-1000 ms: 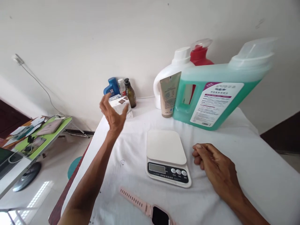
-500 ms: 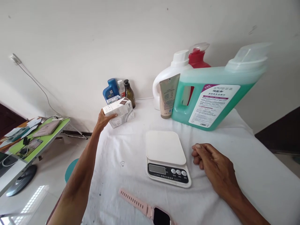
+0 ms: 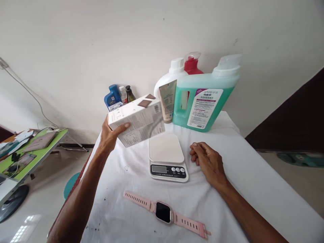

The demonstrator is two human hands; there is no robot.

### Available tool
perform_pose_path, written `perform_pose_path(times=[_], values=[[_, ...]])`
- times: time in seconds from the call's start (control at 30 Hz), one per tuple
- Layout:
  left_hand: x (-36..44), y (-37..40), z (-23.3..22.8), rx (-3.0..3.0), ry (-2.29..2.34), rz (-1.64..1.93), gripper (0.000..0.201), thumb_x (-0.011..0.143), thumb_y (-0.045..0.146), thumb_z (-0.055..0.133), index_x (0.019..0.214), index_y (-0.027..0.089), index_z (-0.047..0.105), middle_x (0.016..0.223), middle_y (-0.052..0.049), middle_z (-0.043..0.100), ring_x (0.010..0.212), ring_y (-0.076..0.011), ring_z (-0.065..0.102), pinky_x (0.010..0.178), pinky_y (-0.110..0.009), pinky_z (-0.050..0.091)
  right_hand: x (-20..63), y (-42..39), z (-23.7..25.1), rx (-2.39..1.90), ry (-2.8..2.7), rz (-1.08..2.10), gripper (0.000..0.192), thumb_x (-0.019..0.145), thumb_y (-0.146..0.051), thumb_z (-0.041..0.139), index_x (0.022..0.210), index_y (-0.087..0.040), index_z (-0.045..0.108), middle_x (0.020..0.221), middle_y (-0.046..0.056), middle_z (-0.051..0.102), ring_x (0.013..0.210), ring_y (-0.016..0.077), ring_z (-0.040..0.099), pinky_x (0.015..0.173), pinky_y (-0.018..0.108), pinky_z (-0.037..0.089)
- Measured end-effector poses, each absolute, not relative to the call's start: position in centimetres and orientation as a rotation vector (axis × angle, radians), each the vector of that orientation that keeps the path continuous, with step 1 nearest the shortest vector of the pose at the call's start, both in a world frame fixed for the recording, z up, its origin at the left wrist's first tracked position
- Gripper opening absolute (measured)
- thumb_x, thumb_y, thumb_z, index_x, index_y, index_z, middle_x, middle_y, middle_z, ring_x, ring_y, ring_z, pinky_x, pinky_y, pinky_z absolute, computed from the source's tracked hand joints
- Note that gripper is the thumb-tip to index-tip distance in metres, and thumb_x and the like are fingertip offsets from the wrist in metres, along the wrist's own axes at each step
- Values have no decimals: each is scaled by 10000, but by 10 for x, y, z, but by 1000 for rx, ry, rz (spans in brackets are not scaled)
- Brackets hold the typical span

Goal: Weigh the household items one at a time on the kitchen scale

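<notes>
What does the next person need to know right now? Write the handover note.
Left hand: holds the white box in the air, tilted, just left of and above the scale.
Right hand: loosely curled, holding nothing, resting on the white cloth right of the scale.
Scale: its plate is bare. Pink watch lies flat in front of it.
Done: box picked up.
Left: box is not yet on the scale.
</notes>
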State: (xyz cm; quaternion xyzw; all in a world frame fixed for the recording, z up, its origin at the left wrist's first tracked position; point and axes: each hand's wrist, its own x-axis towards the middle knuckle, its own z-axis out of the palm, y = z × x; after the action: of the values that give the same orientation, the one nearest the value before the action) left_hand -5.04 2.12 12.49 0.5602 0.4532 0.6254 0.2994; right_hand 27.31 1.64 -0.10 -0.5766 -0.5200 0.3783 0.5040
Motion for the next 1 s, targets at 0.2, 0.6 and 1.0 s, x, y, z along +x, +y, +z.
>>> perform_pose_path(times=[0.2,0.6,1.0], values=[[9,11,103,1552,1234,1417,673,643,417,933,1181,192,598,1205,-115,737,1114,-308,701,887,-400,598,274,15,0,-1337,-1258,913,455,940,-635,571,793,-210,639,672,20,641,544,141,544,523,275,446],[-18,21,67,1551,1073,1401,861,753,882,621,1325,241,573,1419,-143,631,1349,-324,583,1060,-439,511,273,17,-3,-1352,-1268,904,450,948,-631,543,806,-215,639,693,16,646,559,151,558,534,285,446],[-46,28,5,1525,1585,1233,232,845,410,674,745,206,626,698,25,615,657,-139,560,650,-268,438,273,17,-1,-1366,-1265,903,465,949,-646,560,821,-207,646,712,21,639,581,145,557,521,271,437]])
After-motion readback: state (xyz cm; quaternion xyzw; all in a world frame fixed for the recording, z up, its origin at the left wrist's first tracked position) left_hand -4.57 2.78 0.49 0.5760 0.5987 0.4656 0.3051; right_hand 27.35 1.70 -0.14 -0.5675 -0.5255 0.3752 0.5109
